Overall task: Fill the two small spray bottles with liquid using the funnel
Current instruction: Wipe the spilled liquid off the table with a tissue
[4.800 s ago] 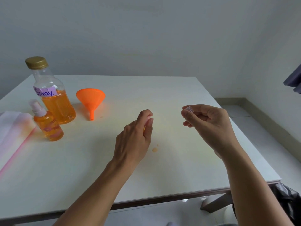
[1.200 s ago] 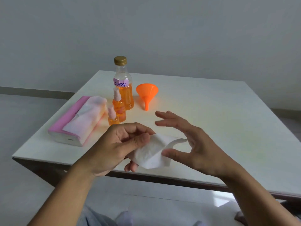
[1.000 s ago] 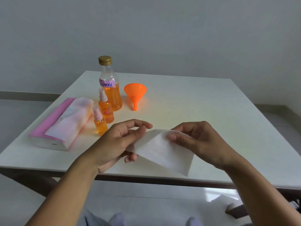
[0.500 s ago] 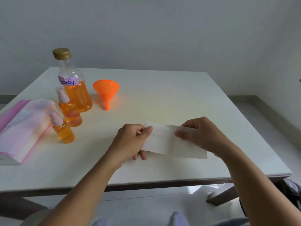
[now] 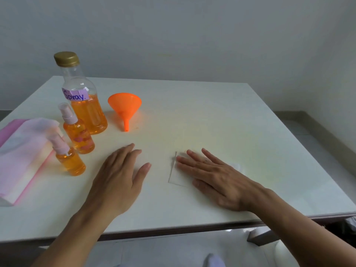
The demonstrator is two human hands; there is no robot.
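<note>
Two small spray bottles stand capped at the left of the white table [image 5: 212, 116], both holding orange liquid: the nearer one [image 5: 70, 160] and the farther one [image 5: 79, 134]. Behind them is a big bottle [image 5: 84, 105] labelled "Spray", gold cap on, about half full. An orange funnel [image 5: 124, 106] lies tipped beside it. My right hand [image 5: 213, 174] presses flat on a folded white tissue [image 5: 176, 173] on the table. My left hand [image 5: 119, 178] rests flat and empty on the table, to the left of the tissue.
A pink tissue pack [image 5: 21, 155] with a sheet sticking out lies at the table's left edge, right next to the nearer spray bottle. The table's front edge runs just below my wrists. Grey wall behind, floor to the right.
Earlier both hands held the tissue up, folding it in the air. Now the tissue lies on the table under my right hand, and my left hand has let go and lies flat.
</note>
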